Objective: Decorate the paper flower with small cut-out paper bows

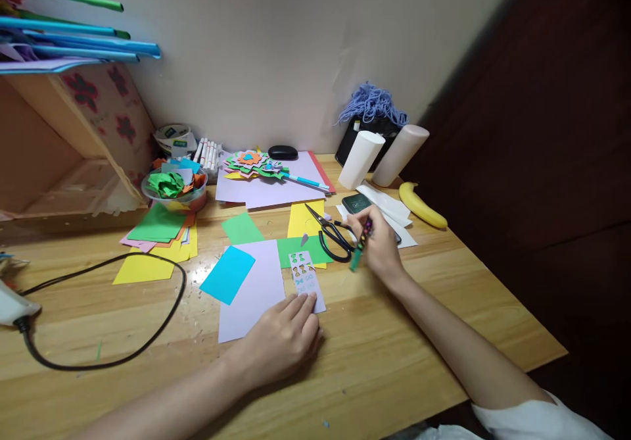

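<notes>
My left hand (290,328) presses its fingertips on the lower end of a narrow lilac paper strip (318,298). The strip has bow shapes cut through its upper part and bow outlines lower down. In my right hand (379,246) is a slim pen-like tool (365,235), dark and colour-speckled with a green end pointing down; its exact kind is unclear. Black-handled scissors (335,233) lie just left of that hand. Beneath the strip's top is a green paper (290,252), beside a lilac sheet (263,289) with a blue paper (228,274) on it.
A corded white device (14,305) trails a black cable (185,282) at left. Behind stand a bowl of paper scraps (172,196), markers (210,154) and a paper flower (251,162). White rolls (362,157), a phone (355,203) and a banana (421,206) sit right.
</notes>
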`<action>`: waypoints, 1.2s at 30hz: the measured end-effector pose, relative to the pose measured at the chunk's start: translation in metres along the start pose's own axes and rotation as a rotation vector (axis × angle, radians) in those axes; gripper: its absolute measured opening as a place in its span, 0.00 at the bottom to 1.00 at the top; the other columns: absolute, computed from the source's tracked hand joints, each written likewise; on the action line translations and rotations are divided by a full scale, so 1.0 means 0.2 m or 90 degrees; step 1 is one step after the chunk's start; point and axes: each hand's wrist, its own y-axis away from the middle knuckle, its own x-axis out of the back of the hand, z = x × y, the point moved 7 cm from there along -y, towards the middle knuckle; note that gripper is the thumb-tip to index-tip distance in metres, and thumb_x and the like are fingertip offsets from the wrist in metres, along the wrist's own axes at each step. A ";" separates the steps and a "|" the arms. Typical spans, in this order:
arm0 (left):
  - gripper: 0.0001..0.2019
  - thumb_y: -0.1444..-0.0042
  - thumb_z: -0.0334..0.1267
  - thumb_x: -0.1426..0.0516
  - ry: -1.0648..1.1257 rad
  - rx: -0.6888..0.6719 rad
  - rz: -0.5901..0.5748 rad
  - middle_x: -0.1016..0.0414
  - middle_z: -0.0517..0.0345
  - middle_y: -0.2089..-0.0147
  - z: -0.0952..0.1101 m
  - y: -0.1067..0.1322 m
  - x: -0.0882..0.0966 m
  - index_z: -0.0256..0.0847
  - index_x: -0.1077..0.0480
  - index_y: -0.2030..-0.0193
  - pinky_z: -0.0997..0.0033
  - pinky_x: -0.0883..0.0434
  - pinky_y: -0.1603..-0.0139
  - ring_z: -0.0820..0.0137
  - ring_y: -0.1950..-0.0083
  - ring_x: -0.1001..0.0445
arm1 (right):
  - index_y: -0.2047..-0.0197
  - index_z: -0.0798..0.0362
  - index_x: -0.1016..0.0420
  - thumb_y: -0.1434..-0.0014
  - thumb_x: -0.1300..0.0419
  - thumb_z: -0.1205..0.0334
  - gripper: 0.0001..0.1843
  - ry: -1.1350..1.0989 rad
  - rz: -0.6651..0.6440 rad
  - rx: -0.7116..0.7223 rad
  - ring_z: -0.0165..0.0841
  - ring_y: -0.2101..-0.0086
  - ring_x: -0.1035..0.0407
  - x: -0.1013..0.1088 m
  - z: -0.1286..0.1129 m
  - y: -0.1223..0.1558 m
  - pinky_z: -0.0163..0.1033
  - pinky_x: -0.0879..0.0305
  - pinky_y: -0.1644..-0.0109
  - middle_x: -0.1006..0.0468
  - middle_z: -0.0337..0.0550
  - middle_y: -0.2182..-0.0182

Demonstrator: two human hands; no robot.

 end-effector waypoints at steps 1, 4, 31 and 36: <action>0.09 0.42 0.33 0.51 0.007 0.006 0.006 0.26 0.41 0.53 0.00 0.00 0.01 0.31 0.32 0.63 0.64 0.27 0.53 0.63 0.54 0.26 | 0.65 0.50 0.38 0.41 0.51 0.49 0.13 -0.063 -0.068 -0.003 0.33 0.69 0.33 -0.06 -0.05 0.05 0.38 0.39 0.61 0.29 0.39 0.73; 0.10 0.42 0.32 0.52 0.026 0.010 0.020 0.26 0.41 0.52 0.00 -0.02 0.03 0.31 0.32 0.61 0.65 0.26 0.53 0.63 0.52 0.26 | 0.58 0.49 0.37 0.37 0.58 0.52 0.15 -0.236 -0.201 -0.028 0.30 0.75 0.38 -0.20 -0.11 0.18 0.35 0.41 0.68 0.37 0.34 0.79; 0.11 0.39 0.35 0.54 0.089 0.019 -0.095 0.29 0.38 0.49 -0.01 -0.01 -0.05 0.30 0.34 0.60 0.64 0.28 0.52 0.60 0.46 0.31 | 0.82 0.52 0.49 0.46 0.45 0.61 0.17 -0.123 -0.329 -0.011 0.26 0.79 0.50 -0.39 -0.02 0.25 0.34 0.53 0.75 0.46 0.31 0.83; 0.11 0.39 0.35 0.54 0.096 0.021 -0.083 0.29 0.38 0.49 -0.01 -0.01 -0.04 0.31 0.35 0.61 0.64 0.28 0.52 0.61 0.46 0.31 | 0.82 0.52 0.50 0.48 0.46 0.63 0.17 -0.115 -0.322 -0.002 0.26 0.79 0.51 -0.38 -0.03 0.25 0.34 0.54 0.75 0.48 0.31 0.83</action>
